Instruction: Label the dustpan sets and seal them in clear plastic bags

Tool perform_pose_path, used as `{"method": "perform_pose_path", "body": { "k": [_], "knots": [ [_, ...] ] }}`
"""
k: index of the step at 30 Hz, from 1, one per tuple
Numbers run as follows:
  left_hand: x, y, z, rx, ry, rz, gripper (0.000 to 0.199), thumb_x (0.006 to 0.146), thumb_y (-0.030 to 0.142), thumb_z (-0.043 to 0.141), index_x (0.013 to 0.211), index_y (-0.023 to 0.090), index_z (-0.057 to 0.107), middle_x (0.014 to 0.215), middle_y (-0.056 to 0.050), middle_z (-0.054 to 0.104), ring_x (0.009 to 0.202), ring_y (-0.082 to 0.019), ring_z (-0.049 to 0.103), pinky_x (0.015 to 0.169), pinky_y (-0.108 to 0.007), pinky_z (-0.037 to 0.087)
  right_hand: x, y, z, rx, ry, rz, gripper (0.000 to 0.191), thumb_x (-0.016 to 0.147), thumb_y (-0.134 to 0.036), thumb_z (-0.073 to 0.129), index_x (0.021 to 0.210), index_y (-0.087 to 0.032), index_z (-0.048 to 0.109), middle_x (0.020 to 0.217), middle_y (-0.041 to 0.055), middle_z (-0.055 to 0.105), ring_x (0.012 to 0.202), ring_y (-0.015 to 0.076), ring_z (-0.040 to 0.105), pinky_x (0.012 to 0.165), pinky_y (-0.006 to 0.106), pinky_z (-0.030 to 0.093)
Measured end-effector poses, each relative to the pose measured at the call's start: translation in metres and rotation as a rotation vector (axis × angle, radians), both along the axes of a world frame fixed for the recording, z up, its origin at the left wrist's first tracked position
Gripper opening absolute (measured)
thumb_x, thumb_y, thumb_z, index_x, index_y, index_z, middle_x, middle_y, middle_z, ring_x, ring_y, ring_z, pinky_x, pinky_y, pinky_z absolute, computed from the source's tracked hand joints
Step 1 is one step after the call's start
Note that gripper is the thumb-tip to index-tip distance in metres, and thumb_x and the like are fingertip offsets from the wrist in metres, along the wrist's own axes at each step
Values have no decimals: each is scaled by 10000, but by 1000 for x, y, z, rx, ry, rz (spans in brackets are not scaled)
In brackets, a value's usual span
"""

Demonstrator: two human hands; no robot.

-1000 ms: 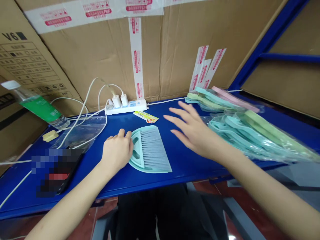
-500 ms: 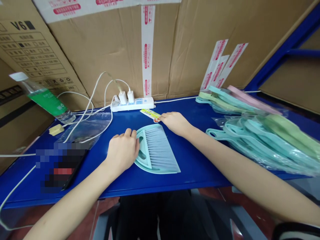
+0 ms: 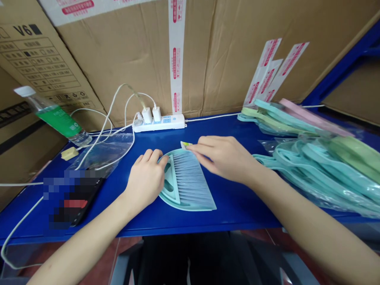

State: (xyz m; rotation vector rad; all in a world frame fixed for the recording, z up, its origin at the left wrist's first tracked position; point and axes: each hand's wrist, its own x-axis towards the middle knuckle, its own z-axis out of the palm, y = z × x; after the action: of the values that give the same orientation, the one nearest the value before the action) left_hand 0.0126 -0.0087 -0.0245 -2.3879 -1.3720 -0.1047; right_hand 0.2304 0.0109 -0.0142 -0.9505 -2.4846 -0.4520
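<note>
- We are gripping the dustpan and the brush nested in it at their handle end with the left hand, its fingers curling over the handle and its thumb lying near the slots.
- We are pinching a small white and yellow-green label between thumb and fingers of the right hand, just by the dustpan's far edge; we are not managing to tell whether label and dustpan are touching.
- The set is lying flat on the blue table between our hands, its pale bristles fanning toward the right.
- We are judging the step in hand to be handling the label over a steadied set. The next move is probably calling for the left hand holding firm while the right is guiding the thin label lightly, without creasing it or catching bristles.
- On the cardboard box at the left we are reading "V6", a dark square following it; below, a printed table and a row of symbols are showing, the small characters being too fine to read.
- The white tape is carrying red print that we are not making out.
- The bottle is wearing a green wrapper with pale lettering, and we are finding neither that nor the pinched label legible.
</note>
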Motion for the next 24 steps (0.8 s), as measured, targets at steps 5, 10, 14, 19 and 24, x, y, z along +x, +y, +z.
{"method": "perform_pose_path", "body": {
  "k": [5, 10, 14, 19, 24],
  "knots": [
    [-3, 3, -2, 13, -31, 21, 374, 831, 102, 425, 1121, 132, 659, 1068, -163, 641, 932, -306, 562, 762, -450, 520, -13, -10, -8, -114, -113, 150, 282, 942, -147, 433, 940, -141, 714, 828, 63, 710, 697, 171, 632, 568, 300, 382],
    [-3, 4, -1, 14, -43, -18, 401, 848, 113, 415, 1192, 111, 620, 1066, -165, 638, 934, -312, 558, 765, -445, 499, -18, -18, -2, -407, -149, 254, 210, 905, -157, 524, 818, -155, 716, 797, 42, 710, 737, 168, 636, 598, 292, 404],
    [-2, 0, 0, -79, -85, -189, 380, 917, 169, 377, 1220, 135, 603, 1112, -143, 639, 983, -294, 559, 805, -434, 485, -10, -17, 7, -652, -22, 296, 227, 927, -221, 542, 771, -178, 701, 738, 4, 688, 732, 144, 635, 660, 270, 447],
    [0, -4, -2, -279, -151, -347, 410, 976, 371, 392, 1289, 172, 567, 1263, -136, 605, 1153, -281, 541, 924, -446, 454, 0, -6, -6, -551, -4, 21, 558, 791, -492, 689, 1217, -137, 617, 1203, 174, 638, 1122, 319, 590, 879, 455, 501],
    [-1, -4, -1, -317, -166, -343, 368, 956, 347, 447, 1252, 196, 603, 1281, -133, 611, 1191, -286, 541, 958, -466, 443, 1, -7, -11, -540, -82, 56, 759, 848, -552, 598, 1443, -114, 424, 1488, 215, 423, 1391, 359, 358, 1055, 518, 409]
  ]
}}
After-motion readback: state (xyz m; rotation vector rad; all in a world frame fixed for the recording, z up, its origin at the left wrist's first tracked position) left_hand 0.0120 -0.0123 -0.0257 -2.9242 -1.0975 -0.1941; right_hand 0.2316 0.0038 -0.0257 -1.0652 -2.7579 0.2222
